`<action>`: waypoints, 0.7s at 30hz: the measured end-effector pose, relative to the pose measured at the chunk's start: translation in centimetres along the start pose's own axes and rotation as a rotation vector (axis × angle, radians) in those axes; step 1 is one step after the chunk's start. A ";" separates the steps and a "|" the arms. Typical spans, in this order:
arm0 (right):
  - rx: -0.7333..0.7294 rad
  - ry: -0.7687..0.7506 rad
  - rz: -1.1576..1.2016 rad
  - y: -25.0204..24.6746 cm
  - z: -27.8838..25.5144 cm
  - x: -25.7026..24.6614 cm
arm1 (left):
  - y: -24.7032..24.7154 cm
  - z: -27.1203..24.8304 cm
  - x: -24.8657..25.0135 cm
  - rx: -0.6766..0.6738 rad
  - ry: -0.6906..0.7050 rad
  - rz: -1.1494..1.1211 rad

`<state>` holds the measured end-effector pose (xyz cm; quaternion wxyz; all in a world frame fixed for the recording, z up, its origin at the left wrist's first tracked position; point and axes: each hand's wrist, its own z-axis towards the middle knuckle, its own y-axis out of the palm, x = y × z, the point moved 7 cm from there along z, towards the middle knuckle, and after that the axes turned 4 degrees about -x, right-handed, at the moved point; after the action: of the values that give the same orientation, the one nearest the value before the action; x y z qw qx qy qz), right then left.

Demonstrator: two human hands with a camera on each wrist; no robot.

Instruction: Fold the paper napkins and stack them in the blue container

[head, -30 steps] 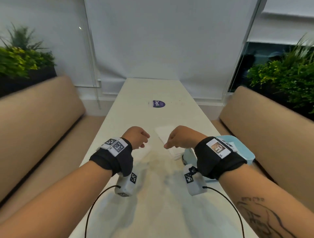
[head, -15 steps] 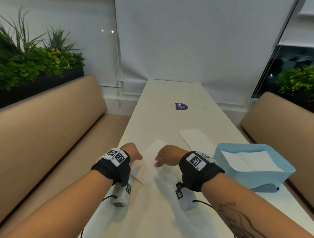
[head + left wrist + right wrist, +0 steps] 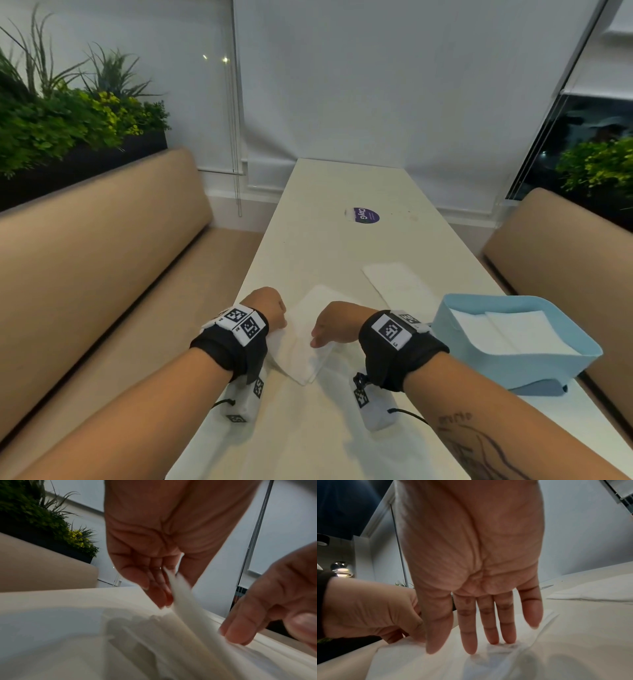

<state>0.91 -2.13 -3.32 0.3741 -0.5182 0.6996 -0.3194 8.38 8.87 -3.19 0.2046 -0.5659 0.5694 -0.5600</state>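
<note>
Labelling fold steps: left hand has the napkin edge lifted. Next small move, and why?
Probably the left hand carries its pinched edge of the napkin over toward the right hand, closing the fold. That edge stands raised off the table, the right hand's straight fingers pin the sheet flat, and the fold is not yet closed.

Head view: my left hand (image 3: pixel 270 308) hid its own grip. Left wrist view: napkin (image 3: pixel 185 601) was blurred. Sticker (image 3: pixel 365 215) small print was unreadable.

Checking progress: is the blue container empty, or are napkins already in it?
Not empty: white napkins lie flat inside the blue container, one overlapping another.
</note>
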 end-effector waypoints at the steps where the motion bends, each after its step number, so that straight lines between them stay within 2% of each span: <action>1: 0.003 -0.001 0.001 0.0 0.0 0.1 | -0.1 0.1 0.0 0.017 0.000 0.007; 13: 0.004 -0.004 0.016 0.0 0.4 0.5 | 0.6 0.5 0.4 -0.011 -0.028 0.093; 18: 0.016 -0.017 0.038 0.0 0.0 0.7 | 0.6 0.7 0.0 -0.003 -0.069 0.030; 21: 0.059 -0.033 0.148 -0.2 -0.1 1.5 | 0.3 0.5 0.0 -0.009 -0.074 -0.049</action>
<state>0.65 -3.61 -3.33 0.4235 -0.4590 0.7200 -0.3027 8.69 8.57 -3.59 0.2091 -0.6008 0.5501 -0.5410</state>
